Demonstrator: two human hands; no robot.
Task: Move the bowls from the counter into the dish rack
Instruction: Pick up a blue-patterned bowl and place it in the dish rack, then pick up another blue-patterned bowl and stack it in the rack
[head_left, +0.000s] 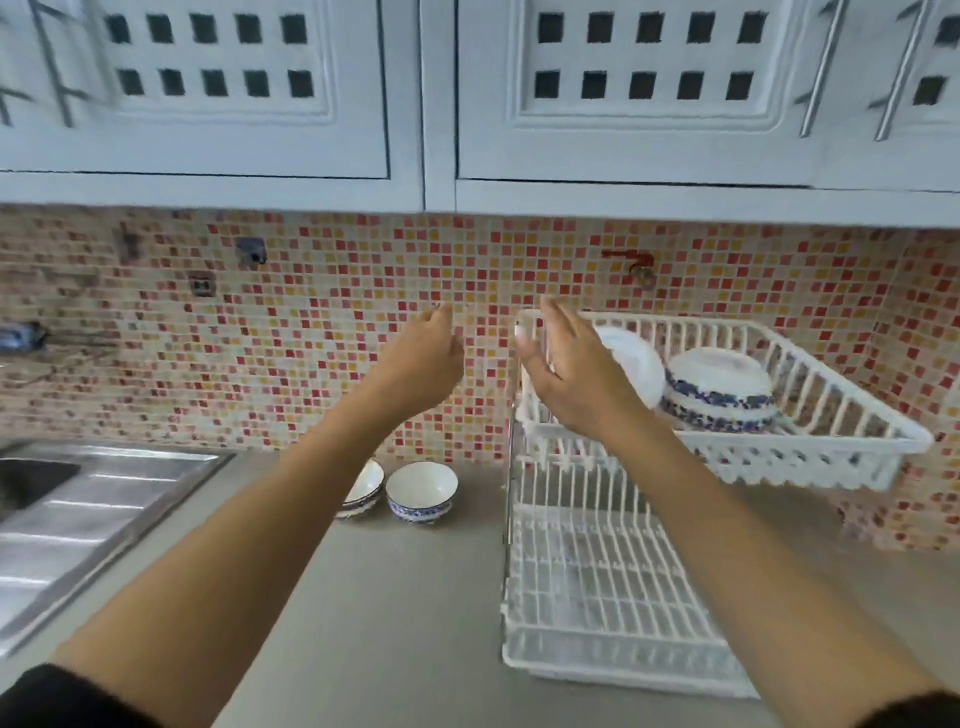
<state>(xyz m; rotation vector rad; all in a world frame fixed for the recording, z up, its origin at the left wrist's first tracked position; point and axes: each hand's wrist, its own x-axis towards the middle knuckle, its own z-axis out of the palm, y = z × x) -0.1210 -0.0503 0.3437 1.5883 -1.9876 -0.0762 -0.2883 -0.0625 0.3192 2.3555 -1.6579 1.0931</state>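
Two tiers make up the white dish rack (649, 561), the biggest thing in front of me: a flat lower shelf on the grey counter (415, 623) at about four o'clock in my view, and an upper basket (810, 415) at roughly three o'clock, tilted and partly smeared by motion. The basket already carries a blue-patterned bowl turned upside down (719, 389) and, just beside it toward nine o'clock, a plain white dish on edge (631, 364). Next down in size are my hands. My right hand (576, 379) is raised in front of the basket's near-left corner, fingers spread and loose, holding nothing; whether it touches the rim I cannot tell. My left hand (421, 364) hangs in the air before the mosaic wall, fingers curled slack, also empty. Smallest are the pieces left to move: two blue-and-white bowls upright on the counter against the wall, the right bowl (422, 491) in full sight and the left bowl (363, 491) half hidden behind my left forearm, the two just beside each other. The relation that matters: both bowls lie below my hands, toward six o'clock from the left hand and toward seven or eight o'clock from the right. They are round, so no long axis governs the approach; the open mouths face up. I judge the left hand the nearer, sitting almost straight above them, so a drop down from there looks like the shorter reach, with the basket then off toward three o'clock.
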